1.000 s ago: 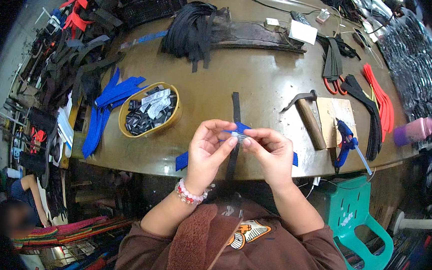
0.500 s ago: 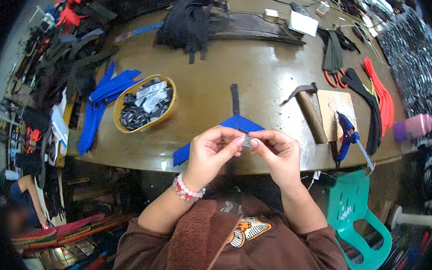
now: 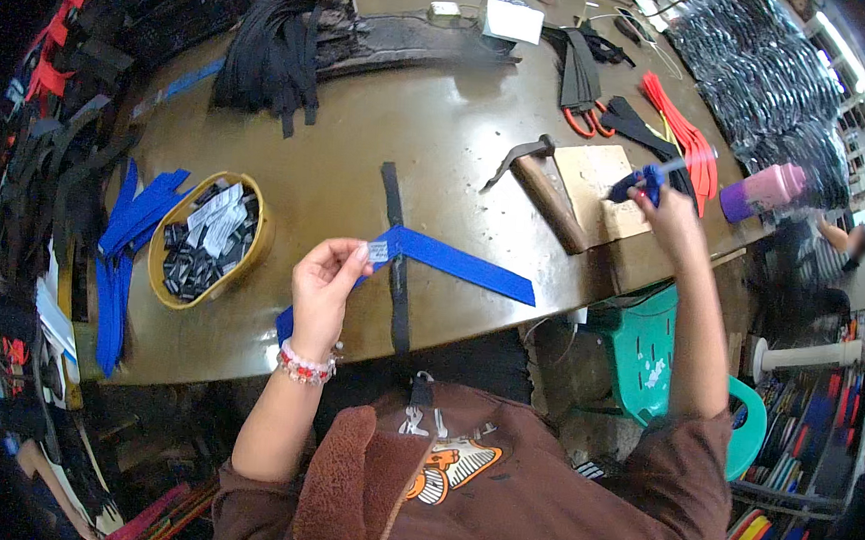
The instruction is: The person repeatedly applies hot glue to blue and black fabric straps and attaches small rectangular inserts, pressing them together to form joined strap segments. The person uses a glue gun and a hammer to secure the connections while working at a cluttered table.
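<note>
My left hand (image 3: 319,292) pinches a small white printed label (image 3: 380,253) between thumb and fingertips. Behind the label, a blue webbing strap (image 3: 468,264) lies bent in a V across a narrow black strap (image 3: 394,192) that hangs over the table's front edge. Off to the right, my right hand (image 3: 674,223) is closed round a blue glue gun (image 3: 647,183), slightly blurred, with a pale glue stick coming out of its back. The gun is over a light wooden board (image 3: 585,170); whether it touches the board I cannot tell.
A hammer (image 3: 552,203) lies beside the board. At left stand a yellow basket (image 3: 158,266) of black pieces and white labels, and a pile of blue straps (image 3: 122,268). Farther right are orange straps (image 3: 678,127) and a pink-purple bottle (image 3: 759,193). A green chair (image 3: 637,355) stands below the table edge.
Both hands were together on the small label. My right hand has left it, moved right and taken hold of the glue gun. My left hand keeps the label. The view has turned.
</note>
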`<state>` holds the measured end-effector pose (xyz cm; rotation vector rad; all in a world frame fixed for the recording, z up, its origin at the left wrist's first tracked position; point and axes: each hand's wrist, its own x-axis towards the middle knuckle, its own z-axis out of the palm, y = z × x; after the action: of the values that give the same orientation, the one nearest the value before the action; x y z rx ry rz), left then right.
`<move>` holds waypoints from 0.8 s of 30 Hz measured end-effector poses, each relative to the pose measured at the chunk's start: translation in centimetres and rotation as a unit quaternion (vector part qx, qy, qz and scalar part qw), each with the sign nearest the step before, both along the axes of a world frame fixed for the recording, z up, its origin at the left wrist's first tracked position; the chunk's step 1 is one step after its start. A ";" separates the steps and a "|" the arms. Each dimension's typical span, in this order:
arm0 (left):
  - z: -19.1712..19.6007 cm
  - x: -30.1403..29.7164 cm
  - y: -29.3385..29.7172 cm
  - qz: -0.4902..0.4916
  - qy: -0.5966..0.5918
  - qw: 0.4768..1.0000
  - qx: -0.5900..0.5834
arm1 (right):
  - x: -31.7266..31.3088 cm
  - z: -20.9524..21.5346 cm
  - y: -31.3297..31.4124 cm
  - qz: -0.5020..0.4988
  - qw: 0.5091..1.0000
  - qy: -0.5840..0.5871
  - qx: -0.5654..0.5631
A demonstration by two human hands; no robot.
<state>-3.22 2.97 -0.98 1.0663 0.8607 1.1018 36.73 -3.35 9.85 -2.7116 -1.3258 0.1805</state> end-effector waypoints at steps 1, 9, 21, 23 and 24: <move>0.1 0.1 0.0 -0.013 -0.025 0.999 -0.013 | -1.4 2.2 0.8 0.057 0.992 -0.084 -0.074; -1.7 0.3 1.0 -0.017 -0.208 0.965 -0.160 | -16.0 -1.6 2.8 0.403 0.909 0.092 0.047; -1.9 0.1 1.1 -0.032 -0.203 0.966 -0.156 | -17.7 -3.9 4.7 0.334 0.938 0.042 0.078; -2.0 0.0 1.0 -0.033 -0.222 0.963 -0.149 | -17.2 -4.7 4.2 0.381 0.921 0.047 0.058; -2.1 -0.1 0.9 -0.037 -0.238 0.960 -0.145 | -16.3 -5.2 3.8 0.412 0.907 0.042 0.076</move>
<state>-3.27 3.91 -3.05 0.5497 0.5664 1.0687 20.46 0.48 4.66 -1.8307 -2.2486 0.2418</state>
